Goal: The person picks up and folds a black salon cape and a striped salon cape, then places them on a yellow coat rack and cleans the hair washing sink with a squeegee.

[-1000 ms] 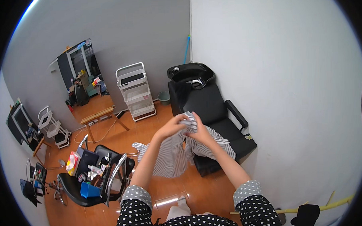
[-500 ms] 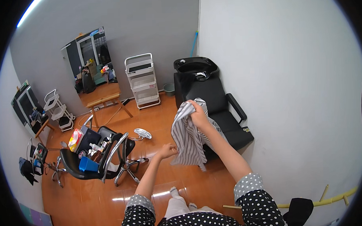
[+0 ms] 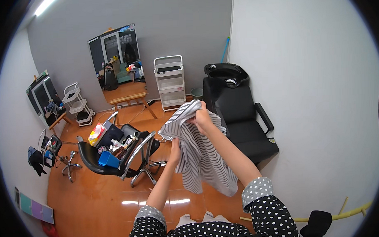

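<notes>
Black polka-dotted sleeves (image 3: 273,218) are ending in rolled grey cuffs (image 3: 258,189). The left hand (image 3: 175,151) is pinching the left side of a grey-and-white striped cloth (image 3: 205,159), its grip closed on the fabric; the right hand (image 3: 203,120) is clutching it higher up, its grip likewise closed. The cloth is hanging in folds over the orange floor (image 3: 96,201), in front of a black wash chair (image 3: 237,103). At left, a swivel chair (image 3: 89,157) is carrying a blue container (image 3: 109,160); farther back, a white trolley (image 3: 170,84) is standing beside a mirror (image 3: 124,90)

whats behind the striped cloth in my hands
Past the striped cloth, parts of the orange floor and black basin chair show; whatever lies directly behind its folds is covered.
</notes>
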A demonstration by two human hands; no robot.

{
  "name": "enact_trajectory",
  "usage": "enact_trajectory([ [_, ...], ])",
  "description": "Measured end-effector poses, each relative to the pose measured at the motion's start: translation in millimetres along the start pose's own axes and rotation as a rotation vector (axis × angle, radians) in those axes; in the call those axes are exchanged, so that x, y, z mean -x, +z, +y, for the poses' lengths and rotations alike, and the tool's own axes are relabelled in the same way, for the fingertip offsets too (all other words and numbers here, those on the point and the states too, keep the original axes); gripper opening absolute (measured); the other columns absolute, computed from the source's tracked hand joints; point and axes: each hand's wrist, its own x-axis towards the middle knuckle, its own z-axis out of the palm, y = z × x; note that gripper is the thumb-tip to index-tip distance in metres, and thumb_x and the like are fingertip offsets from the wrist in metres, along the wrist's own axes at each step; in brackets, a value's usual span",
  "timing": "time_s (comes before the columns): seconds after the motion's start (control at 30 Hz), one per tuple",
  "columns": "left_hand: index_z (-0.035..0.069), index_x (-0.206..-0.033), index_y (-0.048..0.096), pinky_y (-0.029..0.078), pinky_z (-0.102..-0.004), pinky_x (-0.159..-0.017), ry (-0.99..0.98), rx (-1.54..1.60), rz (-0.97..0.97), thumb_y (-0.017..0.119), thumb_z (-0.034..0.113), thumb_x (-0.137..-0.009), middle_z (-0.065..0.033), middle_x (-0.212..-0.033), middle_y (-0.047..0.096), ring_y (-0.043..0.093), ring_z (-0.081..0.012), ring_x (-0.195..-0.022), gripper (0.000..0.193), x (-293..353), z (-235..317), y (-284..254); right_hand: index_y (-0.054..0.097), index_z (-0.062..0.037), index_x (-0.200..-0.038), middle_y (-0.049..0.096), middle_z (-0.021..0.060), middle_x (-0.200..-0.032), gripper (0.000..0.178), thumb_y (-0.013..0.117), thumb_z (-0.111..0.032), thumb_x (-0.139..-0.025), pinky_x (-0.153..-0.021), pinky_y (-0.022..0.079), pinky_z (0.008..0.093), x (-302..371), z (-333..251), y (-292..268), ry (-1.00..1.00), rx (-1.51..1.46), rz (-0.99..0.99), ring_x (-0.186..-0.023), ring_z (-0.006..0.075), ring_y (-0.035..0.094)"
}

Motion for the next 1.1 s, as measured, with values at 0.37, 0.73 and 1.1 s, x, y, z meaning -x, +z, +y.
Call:
enact_trajectory([
  [0.37, -0.002, -0.112, 0.05, 0.043, -0.0447, -0.08, 0.173, -0.912, 0.2, 0.062, 0.026, -0.075, -0.0267, -0.099, 0.059, 0.055, -0.0424, -0.094, 0.048, 21.3, 59.2, -28.5, 0.028, -0.0121, -0.115, 0.051, 0.0127, -0.108, 0.02, 0.03, -0.021, -0.097, -0.077, 0.051, 0.0455, -4.5, 47.1, 13.7, -0.074, -0.253, 0.065, -0.093, 0.0239, 0.057],
  [0.73, 0.001, -0.088, 0.055, 0.04, -0.0299, -0.057, 0.241, -0.661, -0.01, 0.054, 0.018, -0.084, -0.011, -0.068, 0.057, 0.054, -0.0211, -0.061, 0.018, -16.1, 63.4, -87.7, 0.018, -0.0046, -0.126, 0.048, 0.0213, -0.112, 0.048, 0.043, -0.028, -0.092, -0.079, 0.05, 0.0448, 23.3, 47.2, -71.2, -0.111, 0.003, 0.289, -0.098, 0.0291, 0.056],
  [1.1, 0.01, -0.08, 0.047, 0.036, -0.0221, -0.044, -0.374, 0.023, -0.242, 0.051, 0.014, -0.086, 0.003, -0.059, 0.043, 0.045, -0.0064, -0.05, 0.008, -6.1, 53.5, -15.8, 0.035, 0.0023, -0.125, 0.051, 0.02, -0.118, 0.069, 0.073, -0.02, -0.072, -0.086, 0.046, 0.0332, 101.5, 163.8, -22.2, -0.428, 0.86, 0.148, -0.104, 0.0257, 0.056],
])
